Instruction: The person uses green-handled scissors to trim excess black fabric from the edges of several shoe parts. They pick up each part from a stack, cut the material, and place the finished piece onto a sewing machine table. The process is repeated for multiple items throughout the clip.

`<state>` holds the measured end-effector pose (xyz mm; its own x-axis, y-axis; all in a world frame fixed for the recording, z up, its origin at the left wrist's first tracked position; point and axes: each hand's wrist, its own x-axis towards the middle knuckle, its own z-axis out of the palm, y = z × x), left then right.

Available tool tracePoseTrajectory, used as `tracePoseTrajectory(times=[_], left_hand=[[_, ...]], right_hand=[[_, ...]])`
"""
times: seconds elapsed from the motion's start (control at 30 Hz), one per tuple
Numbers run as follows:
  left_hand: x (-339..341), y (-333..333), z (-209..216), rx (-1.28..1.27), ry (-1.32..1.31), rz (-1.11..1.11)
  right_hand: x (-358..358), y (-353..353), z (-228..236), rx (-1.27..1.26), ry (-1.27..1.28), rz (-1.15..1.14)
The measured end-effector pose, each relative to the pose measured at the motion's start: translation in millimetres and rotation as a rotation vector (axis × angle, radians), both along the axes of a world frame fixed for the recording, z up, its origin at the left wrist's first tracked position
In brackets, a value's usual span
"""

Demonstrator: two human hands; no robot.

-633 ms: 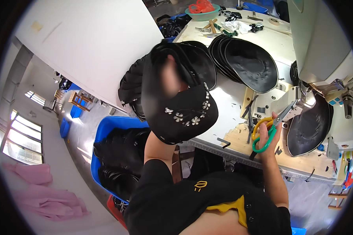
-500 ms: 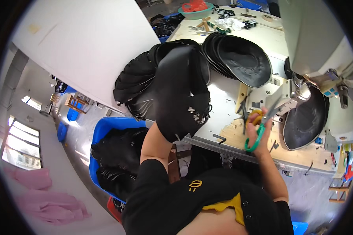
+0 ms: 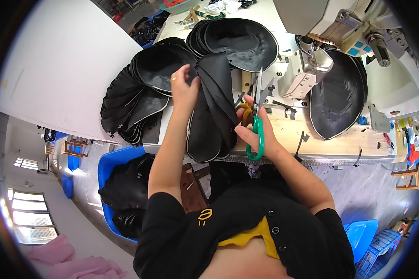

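My right hand (image 3: 260, 132) holds a pair of scissors (image 3: 258, 125) with green and yellow handles, blades pointing away from me. Left of it, a fanned bunch of black leather-like pieces (image 3: 208, 123) lies across the table's front edge. My left hand (image 3: 185, 88) is beside the bunch's upper left edge, its fingers apart and nothing held in them; I cannot tell whether the thumb touches the bunch. Beyond that hand is a stack of black, bowl-shaped pieces (image 3: 156, 67), with more black pieces (image 3: 121, 100) fanned out to its left.
Another black stack (image 3: 239, 44) stands farther back, beside a sewing machine (image 3: 307, 69). Right of the machine rests a large black oval piece (image 3: 338, 95). Black scraps (image 3: 284, 107) litter the table (image 3: 321, 139). A blue bin (image 3: 106, 186) of black pieces stands below left; a white panel (image 3: 60, 69) rises behind.
The black piece held up over my left hand is down on the bunch, and that hand is free of it. The scissors have swung upright and nearer the bunch. My view has shifted right.
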<state>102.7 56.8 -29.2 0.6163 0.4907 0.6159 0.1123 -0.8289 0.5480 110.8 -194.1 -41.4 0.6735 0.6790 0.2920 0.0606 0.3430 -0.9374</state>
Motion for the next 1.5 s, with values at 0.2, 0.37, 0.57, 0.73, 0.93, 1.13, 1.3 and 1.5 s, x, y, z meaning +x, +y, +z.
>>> tracePoseTrajectory(times=[0.2,0.37,0.57,0.73,0.93,1.13,1.3,1.5], left_hand=[[-90.9,-62.7,30.7,-1.107,0.036,-0.589],[-88.9,-80.4,52.1,-1.242,-0.057,-0.65],[-80.8,-70.3,60.2,-1.775,-0.229,-0.653],[-72.4,-65.6,52.1,-1.647,-0.263,-0.604],[-83.0,-54.8,59.7,-1.755,-0.312,-0.554],[-89.8,-34.2,48.9,-1.833,-0.331,-0.523],[-95.3,-36.7,47.5,-1.648,-0.316,-0.528],[-120.3,-40.9,67.5,-1.593,-0.451,-0.535]], right_hand=[[-10.4,17.4,-7.1,0.069,0.063,0.151],[-23.9,36.7,-3.2,0.041,-0.112,0.058],[-13.5,35.4,14.2,-0.054,-0.002,0.056],[-4.7,40.6,23.6,-0.085,-0.093,0.011],[-8.2,51.5,25.9,-0.125,-0.372,-0.114],[-24.0,52.9,29.2,-0.199,-0.456,-0.163],[-23.5,56.3,17.8,-0.233,-0.18,-0.157],[-12.5,52.2,28.6,-0.017,0.035,-0.05]])
